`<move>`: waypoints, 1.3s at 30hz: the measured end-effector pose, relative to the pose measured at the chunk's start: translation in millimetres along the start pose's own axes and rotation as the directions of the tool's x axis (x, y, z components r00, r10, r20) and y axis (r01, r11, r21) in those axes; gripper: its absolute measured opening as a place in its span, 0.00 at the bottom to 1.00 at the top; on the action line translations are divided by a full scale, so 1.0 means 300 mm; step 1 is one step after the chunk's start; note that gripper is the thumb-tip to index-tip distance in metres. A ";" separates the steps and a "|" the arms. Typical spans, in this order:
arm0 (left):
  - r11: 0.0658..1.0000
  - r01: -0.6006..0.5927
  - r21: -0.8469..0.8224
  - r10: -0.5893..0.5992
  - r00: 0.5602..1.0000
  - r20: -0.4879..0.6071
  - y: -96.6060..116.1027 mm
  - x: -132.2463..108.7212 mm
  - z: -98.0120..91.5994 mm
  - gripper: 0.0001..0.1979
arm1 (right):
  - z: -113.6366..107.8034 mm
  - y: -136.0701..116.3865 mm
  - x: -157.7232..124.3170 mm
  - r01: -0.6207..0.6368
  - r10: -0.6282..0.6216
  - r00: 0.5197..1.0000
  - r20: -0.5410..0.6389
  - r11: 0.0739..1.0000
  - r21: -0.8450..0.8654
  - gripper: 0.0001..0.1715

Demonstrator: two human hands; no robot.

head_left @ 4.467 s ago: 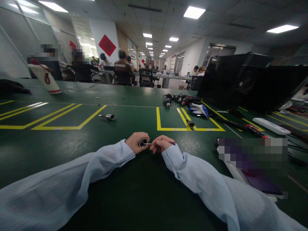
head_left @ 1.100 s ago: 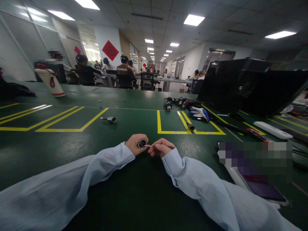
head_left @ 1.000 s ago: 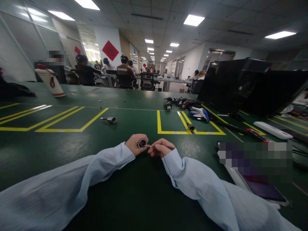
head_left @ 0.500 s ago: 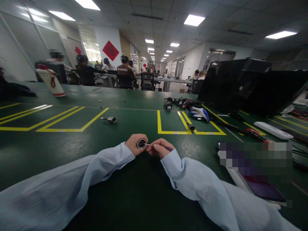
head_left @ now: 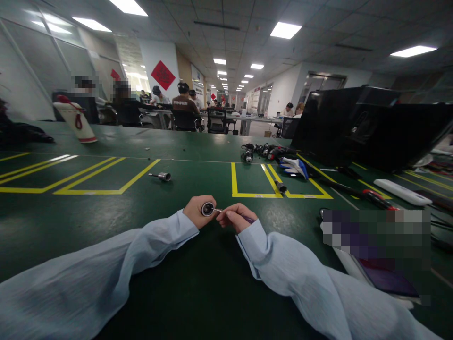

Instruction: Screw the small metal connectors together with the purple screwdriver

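My left hand (head_left: 195, 211) is closed around a small round metal cylinder (head_left: 207, 208), whose open end faces me. My right hand (head_left: 236, 216) pinches a thin tool (head_left: 216, 210) with a dark purple handle, and the tool's metal tip reaches into the cylinder's opening. Both hands rest on the green mat (head_left: 212, 274) near the middle of the table, and pale blue sleeves cover both forearms.
A similar metal part (head_left: 161, 176) lies by the yellow-taped boxes ahead left. A small cylinder (head_left: 281, 186), blue-white gloves (head_left: 293, 166) and a pile of dark parts (head_left: 260, 149) lie ahead right. Black cases (head_left: 371, 127) stand on the right. A white bag (head_left: 76, 120) stands far left. People sit at desks behind.
The hands stay together at the same spot. The cylinder has turned slightly in my left hand and the tool tip has shifted a little at its opening.
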State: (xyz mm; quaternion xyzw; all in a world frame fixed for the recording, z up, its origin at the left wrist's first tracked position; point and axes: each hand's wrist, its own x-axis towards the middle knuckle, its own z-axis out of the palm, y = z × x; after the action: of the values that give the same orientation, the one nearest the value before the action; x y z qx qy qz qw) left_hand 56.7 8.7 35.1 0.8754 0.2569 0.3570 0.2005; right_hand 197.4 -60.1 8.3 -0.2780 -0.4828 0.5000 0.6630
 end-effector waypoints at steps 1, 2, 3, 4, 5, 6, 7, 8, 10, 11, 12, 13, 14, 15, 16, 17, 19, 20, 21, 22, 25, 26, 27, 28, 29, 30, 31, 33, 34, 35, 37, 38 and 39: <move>1.000 -0.011 0.018 0.011 1.000 0.007 0.000 -0.001 0.001 0.08 | 0.000 0.002 0.000 -0.008 0.008 1.000 0.000 1.000 -0.003 0.07; 0.999 -0.024 0.032 0.023 1.000 0.018 0.000 -0.002 0.001 0.08 | -0.001 0.003 0.001 -0.019 0.019 1.000 0.003 1.000 -0.001 0.07; 0.999 -0.035 0.038 0.034 0.999 0.031 -0.001 -0.003 0.001 0.07 | -0.001 0.004 0.001 -0.031 0.031 0.999 0.009 1.000 0.006 0.08; 0.998 -0.043 0.040 0.042 0.998 0.044 -0.001 -0.003 0.002 0.07 | -0.002 0.004 0.002 -0.045 0.045 0.999 0.018 0.999 0.020 0.08; 0.998 -0.048 0.037 0.046 0.998 0.052 -0.001 -0.004 0.002 0.07 | -0.004 0.003 0.003 -0.061 0.060 0.998 0.031 0.997 0.041 0.08; 0.998 -0.049 0.030 0.047 0.997 0.058 -0.002 -0.005 0.002 0.06 | -0.005 0.002 0.004 -0.079 0.076 0.996 0.047 0.995 0.068 0.08; 0.999 -0.048 0.020 0.047 0.997 0.061 -0.002 -0.005 0.002 0.06 | -0.007 0.000 0.004 -0.099 0.093 0.994 0.064 0.990 0.096 0.08; 0.999 -0.047 0.008 0.046 0.997 0.062 -0.003 -0.006 0.003 0.07 | -0.008 -0.002 0.004 -0.119 0.109 0.991 0.081 0.985 0.122 0.07; 0.999 -0.044 -0.014 0.045 0.997 0.058 -0.006 -0.006 0.003 0.07 | -0.011 -0.007 0.005 -0.152 0.137 0.985 0.104 0.975 0.160 0.07; 0.999 -0.045 -0.024 0.046 0.997 0.055 -0.007 -0.006 0.003 0.08 | -0.012 -0.009 0.005 -0.166 0.148 0.983 0.110 0.971 0.173 0.07; 0.998 -0.046 -0.032 0.047 0.998 0.052 -0.008 -0.006 0.003 0.08 | -0.013 -0.011 0.005 -0.178 0.159 0.981 0.112 0.966 0.185 0.07; 0.998 -0.047 -0.038 0.049 0.998 0.048 -0.009 -0.006 0.003 0.08 | -0.013 -0.012 0.006 -0.189 0.169 0.979 0.115 0.962 0.196 0.07; 0.998 -0.047 -0.041 0.049 0.998 0.045 -0.009 -0.006 0.002 0.08 | -0.014 -0.013 0.006 -0.196 0.175 0.978 0.117 0.959 0.205 0.07; 0.998 -0.047 -0.042 0.049 0.998 0.043 -0.009 -0.006 0.002 0.08 | -0.014 -0.013 0.006 -0.200 0.178 0.977 0.117 0.957 0.211 0.07; 0.998 -0.045 -0.042 0.047 0.998 0.041 -0.009 -0.005 0.002 0.09 | -0.013 -0.013 0.006 -0.201 0.180 0.977 0.115 0.956 0.212 0.07; 0.998 -0.042 -0.039 0.043 0.998 0.038 -0.008 -0.005 0.002 0.09 | -0.013 -0.012 0.006 -0.197 0.178 0.978 0.108 0.958 0.206 0.08; 0.999 -0.035 -0.023 0.036 0.999 0.032 -0.005 -0.005 0.003 0.09 | -0.010 -0.010 0.005 -0.173 0.162 0.984 0.078 0.970 0.168 0.08; 0.999 -0.034 -0.005 0.034 0.999 0.031 -0.004 -0.005 0.003 0.08 | -0.009 -0.008 0.005 -0.152 0.146 0.988 0.057 0.979 0.136 0.09; 0.999 -0.034 0.021 0.033 0.999 0.033 -0.002 -0.004 0.003 0.08 | -0.007 -0.006 0.004 -0.128 0.125 0.991 0.037 0.987 0.101 0.09; 0.998 -0.036 0.051 0.034 0.999 0.039 -0.001 -0.004 0.003 0.07 | -0.006 -0.004 0.003 -0.106 0.105 0.994 0.021 0.992 0.070 0.09; 0.990 -0.047 0.134 0.039 0.997 0.064 0.000 -0.006 0.004 0.05 | -0.004 -0.002 0.001 -0.091 0.091 0.996 0.008 0.994 0.055 0.09; 0.988 -0.053 0.145 0.043 0.996 0.072 0.000 -0.007 0.004 0.04 | -0.005 -0.003 0.002 -0.110 0.109 0.994 0.015 0.991 0.075 0.09; 0.988 -0.060 0.145 0.049 0.996 0.079 -0.002 -0.008 0.004 0.04 | -0.006 -0.005 0.002 -0.136 0.134 0.991 0.026 0.986 0.100 0.08; 0.989 -0.067 0.134 0.057 0.995 0.084 -0.003 -0.009 0.004 0.04 | -0.008 -0.007 0.003 -0.168 0.165 0.986 0.038 0.978 0.126 0.08; 0.991 -0.076 0.114 0.066 0.994 0.086 -0.005 -0.011 0.005 0.04 | -0.010 -0.011 0.005 -0.200 0.194 0.980 0.053 0.968 0.151 0.07; 0.993 -0.083 0.090 0.075 0.993 0.086 -0.008 -0.012 0.006 0.04 | -0.013 -0.014 0.006 -0.229 0.220 0.973 0.069 0.958 0.174 0.07; 0.994 -0.088 0.067 0.083 0.993 0.083 -0.010 -0.013 0.007 0.05 | -0.015 -0.017 0.008 -0.252 0.240 0.967 0.084 0.948 0.194 0.07; 0.995 -0.091 0.028 0.088 0.993 0.078 -0.015 -0.014 0.009 0.06 | -0.019 -0.021 0.012 -0.285 0.266 0.957 0.113 0.932 0.225 0.07; 0.996 -0.091 0.014 0.090 0.993 0.081 -0.016 -0.014 0.009 0.07 | -0.020 -0.021 0.014 -0.298 0.275 0.953 0.125 0.925 0.236 0.07; 0.996 -0.092 0.002 0.092 0.992 0.086 -0.017 -0.014 0.010 0.07 | -0.022 -0.021 0.015 -0.308 0.282 0.950 0.134 0.920 0.244 0.07; 0.996 -0.094 -0.013 0.095 0.991 0.095 -0.017 -0.013 0.010 0.08 | -0.024 -0.020 0.016 -0.317 0.290 0.947 0.140 0.915 0.250 0.07; 0.996 -0.091 -0.012 0.092 0.991 0.095 -0.016 -0.012 0.010 0.08 | -0.024 -0.020 0.016 -0.315 0.288 0.948 0.137 0.917 0.247 0.07; 0.996 -0.084 -0.005 0.084 0.992 0.089 -0.014 -0.012 0.009 0.08 | -0.025 -0.020 0.015 -0.305 0.281 0.951 0.130 0.922 0.238 0.06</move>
State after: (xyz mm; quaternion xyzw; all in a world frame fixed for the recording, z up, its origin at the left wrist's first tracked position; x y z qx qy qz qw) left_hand 55.2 9.6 29.2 0.9005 0.2104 0.3257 0.1969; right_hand 206.8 -57.3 12.4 -0.2356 -0.3977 0.6641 0.5876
